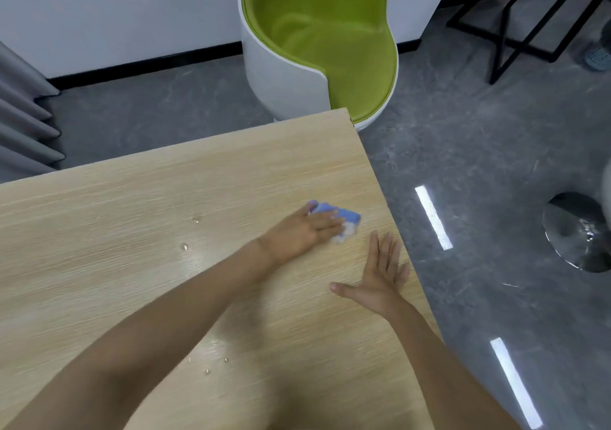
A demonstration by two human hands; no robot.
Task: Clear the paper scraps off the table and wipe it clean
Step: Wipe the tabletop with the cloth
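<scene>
A light wooden table (132, 218) fills the lower left of the head view. My left hand (305, 229) lies flat with straight fingers on a blue and white cloth (344, 219), pressing it onto the tabletop near the right edge. Just in front of the cloth, my right hand (380, 277) rests open on the table by the right edge, fingers spread and palm down, touching nothing else. Small water drops (184, 246) glisten on the wood to the left of my arms, and more drops (207, 370) lie nearer to me. No paper scraps are visible.
A white tub chair with a green seat (317, 49) stands just beyond the table's far right corner. Grey floor runs along the right side, with a chrome stool base (577, 231) and a black metal frame (529, 22). Grey curtains (23, 122) hang at the left.
</scene>
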